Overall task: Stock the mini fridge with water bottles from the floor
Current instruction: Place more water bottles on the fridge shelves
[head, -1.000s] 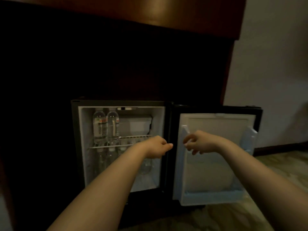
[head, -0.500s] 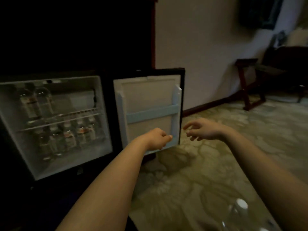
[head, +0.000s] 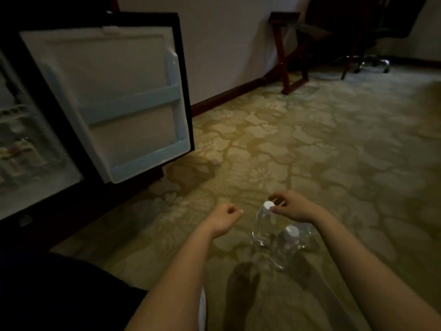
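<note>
I am reaching the right hand, fingers spread, onto the cap of a water bottle standing beside another bottle on the carpeted floor; left hand loosely curled, empty. The mini fridge is already holding bottles; two remain.

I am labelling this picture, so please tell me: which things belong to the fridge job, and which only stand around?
Job: two water bottles, fridge door, right hand, left hand.
Standing around: wooden stand, office chair.
</note>
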